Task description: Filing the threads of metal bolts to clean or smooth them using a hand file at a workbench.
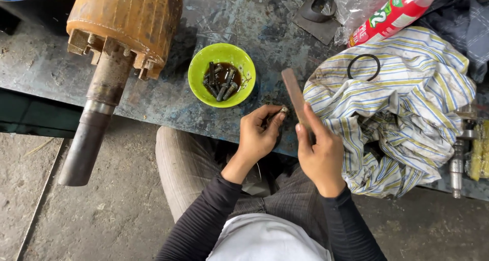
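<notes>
Holding a small bolt point(283, 110) in my left hand point(259, 136), I pinch it between thumb and fingertips so that its head points toward the flat file point(295, 95) in my right hand point(321, 156). My right fingers are closed around the lower end of the file, with the forefinger lying along its edge, and the blade stands up at a slant just beside the bolt; I cannot tell if they touch already. Both hands are above the near edge of the bench point(153, 95), over my knees. To do this step well, I think I must keep the bolt steady, maybe resting my left wrist on the bench edge, and move the file in even strokes with light pressure, so it does not slip onto my fingertips. It is also better to turn the bolt a little between strokes, so the cleaning is equal on all sides. To the left of my hands is a green bowl point(196, 72) with more dark bolts point(220, 83) lying in brown oily liquid. A big rusty orange rotor point(127, 21) with its grey shaft point(89, 133) lies further left. On the right, a striped cloth point(417, 88) is crumpled on the bench, a black rubber ring point(363, 67) lying on it, and a red bottle point(395, 14) behind.
</notes>
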